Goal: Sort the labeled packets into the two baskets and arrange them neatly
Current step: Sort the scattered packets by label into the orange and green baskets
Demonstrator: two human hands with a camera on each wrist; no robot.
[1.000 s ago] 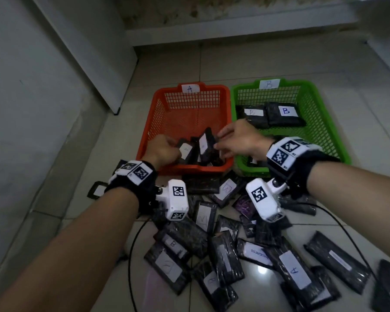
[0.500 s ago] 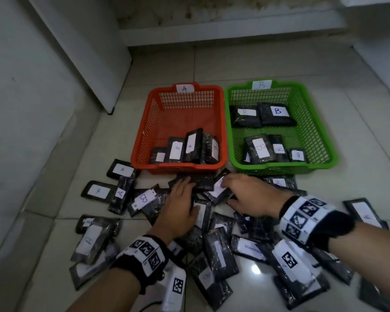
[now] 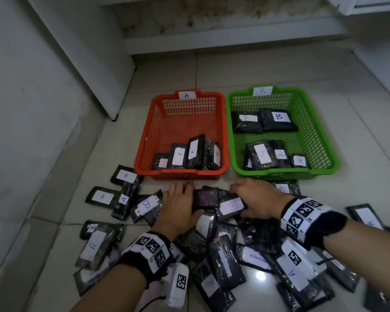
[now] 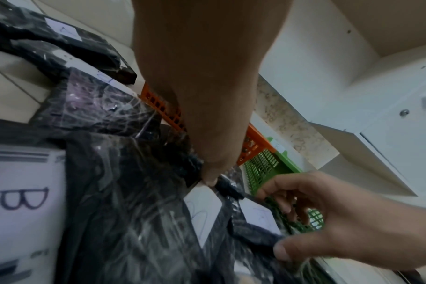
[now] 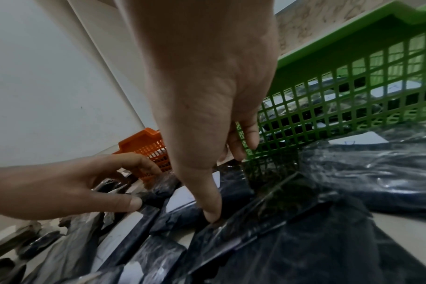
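Observation:
An orange basket [image 3: 180, 173] tagged A holds several A packets standing along its near wall. Beside it, a green basket [image 3: 284, 173] tagged B holds several B packets. Black packets with white labels lie heaped on the floor in front. My left hand [image 3: 189, 199] curls over a dark purplish packet [image 3: 207, 199] at the top of the heap, thumb under its near edge. My right hand [image 3: 240, 200] pinches a white-labelled packet [image 3: 231, 207] just to the right; its letter is unreadable. The right wrist view shows the right hand [image 5: 226, 184], thumb pressed on plastic, and the left hand [image 5: 144, 186].
Loose A packets [image 3: 125, 175] lie to the left of the orange basket, and a B packet [image 3: 145, 204] lies beside my left hand. More packets spread right to the frame edge [image 3: 365, 218]. A white wall [image 3: 32, 109] runs along the left; cabinets stand behind the baskets.
Both hands left the orange basket, where they had set packets upright, and came down onto the heap. In the last half second their fingers have curled round two packets there.

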